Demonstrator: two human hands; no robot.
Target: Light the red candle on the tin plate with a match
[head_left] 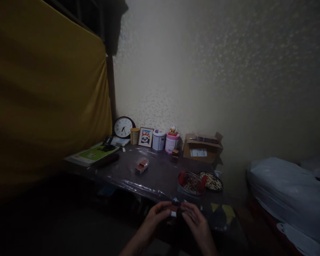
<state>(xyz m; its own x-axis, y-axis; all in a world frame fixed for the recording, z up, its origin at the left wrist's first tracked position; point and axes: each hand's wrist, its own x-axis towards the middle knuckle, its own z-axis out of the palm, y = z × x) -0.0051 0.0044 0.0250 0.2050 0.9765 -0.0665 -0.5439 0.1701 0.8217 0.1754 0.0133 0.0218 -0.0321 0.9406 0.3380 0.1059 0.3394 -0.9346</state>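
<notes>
Low in the view, over the table's near edge, my left hand [157, 216] pinches a small reddish-brown box [173, 209] with a pale end, which looks like a matchbox. My right hand [196, 218] meets it from the other side, its fingers curled at the dark end; the exact contact is hard to see in the dim light. Just beyond my hands is a round bowl [190, 193] holding small mixed bits and two red objects. Beside it, a dark plate [222, 187] carries many pale little sticks resembling matchsticks. Similar small boxes [142, 166] lie mid-table in clear plastic.
Along the wall stand a clock [123, 127], a yellow tin [134, 136], a framed panda picture [145, 137], two lidded tins [159, 140] and an open cardboard box [200, 151]. A green book [96, 152] lies left, beside a yellow curtain [50, 89]. Wrapped bundles [288, 192] sit right.
</notes>
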